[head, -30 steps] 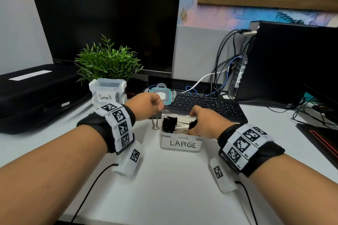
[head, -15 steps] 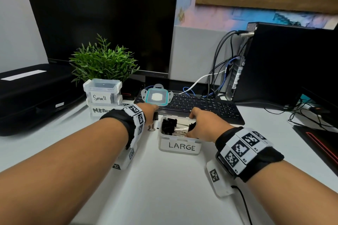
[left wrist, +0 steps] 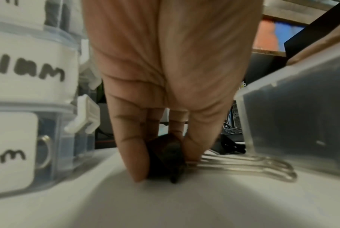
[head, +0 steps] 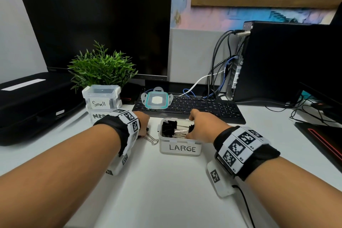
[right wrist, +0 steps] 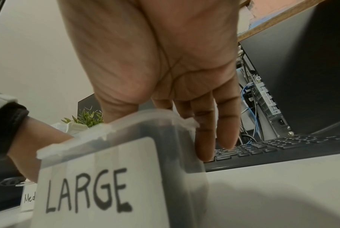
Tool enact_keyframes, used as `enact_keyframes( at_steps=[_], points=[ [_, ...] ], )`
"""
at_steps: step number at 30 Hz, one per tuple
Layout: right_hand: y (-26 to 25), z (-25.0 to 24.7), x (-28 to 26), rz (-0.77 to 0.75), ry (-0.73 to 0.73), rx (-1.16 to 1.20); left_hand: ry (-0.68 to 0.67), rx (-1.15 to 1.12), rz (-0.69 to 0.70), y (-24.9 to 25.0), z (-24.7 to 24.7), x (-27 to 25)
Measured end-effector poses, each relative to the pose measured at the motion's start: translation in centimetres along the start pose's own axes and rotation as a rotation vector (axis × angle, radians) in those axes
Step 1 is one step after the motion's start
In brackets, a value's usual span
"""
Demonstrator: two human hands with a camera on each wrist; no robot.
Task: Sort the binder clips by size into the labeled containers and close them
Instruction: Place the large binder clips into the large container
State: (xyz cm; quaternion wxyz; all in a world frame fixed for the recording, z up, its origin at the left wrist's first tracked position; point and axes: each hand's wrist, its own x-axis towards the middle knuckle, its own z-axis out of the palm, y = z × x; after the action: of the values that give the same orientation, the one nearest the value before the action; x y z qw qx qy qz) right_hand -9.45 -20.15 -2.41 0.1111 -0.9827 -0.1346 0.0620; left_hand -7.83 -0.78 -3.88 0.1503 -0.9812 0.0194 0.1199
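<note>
Desk (head: 166,190), white and wide, carries everything. At the back stands a dark monitor (head: 96,31), a black computer tower (head: 288,61) to its right with cables trailing out, and a black case (head: 27,102) far left. A black keyboard (head: 203,106) lies in front of the monitor with a teal-rimmed lid (head: 157,100) resting on its left end. A green plant (head: 101,66) rises behind two stacked, lidded boxes: the Small container (head: 101,98) on top of the Medium container (head: 96,116).

Nearer, the LARGE container (head: 179,146) sits open, black clips and silver handles packed inside. The right hand (head: 205,124) reaches over its far right corner, thumb inside, fingers (right wrist: 204,138) hanging down the outer wall, gripping the rim.

Just left of it, in the gap between the stack and the box, the left hand (head: 143,123) is down on the desk, thumb and fingers pinching the black body of a loose binder clip (left wrist: 167,155). Its wire handles point toward the LARGE container.
</note>
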Motion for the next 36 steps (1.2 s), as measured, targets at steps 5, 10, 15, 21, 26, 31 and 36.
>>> enact_keyframes(
  at_steps=[5,10,15,21,26,31,36],
  points=[
    [0.0,0.0,0.0,-0.003,-0.004,-0.012,0.085,-0.193,-0.079,-1.3,-2.0,-1.6],
    [-0.2,0.0,0.0,0.004,-0.004,-0.023,0.31,-0.546,-0.096,-2.3,-5.6,-3.2],
    [-0.2,0.0,0.0,0.01,0.001,-0.032,0.235,-0.728,0.118,-0.7,-8.2,-5.3],
    [-0.2,0.0,0.0,0.018,0.002,-0.022,0.151,-0.206,0.224,3.1,-8.6,-7.0],
    [0.0,0.0,0.1,0.011,0.003,-0.016,0.192,-0.027,0.238,4.7,-8.5,-6.7],
    [0.2,0.1,0.3,0.014,-0.003,-0.003,0.243,-0.018,0.159,4.3,-9.2,-6.5],
    [0.3,0.0,0.4,0.008,0.0,0.001,0.137,-0.055,0.162,5.5,-8.5,-6.9]
  ],
)
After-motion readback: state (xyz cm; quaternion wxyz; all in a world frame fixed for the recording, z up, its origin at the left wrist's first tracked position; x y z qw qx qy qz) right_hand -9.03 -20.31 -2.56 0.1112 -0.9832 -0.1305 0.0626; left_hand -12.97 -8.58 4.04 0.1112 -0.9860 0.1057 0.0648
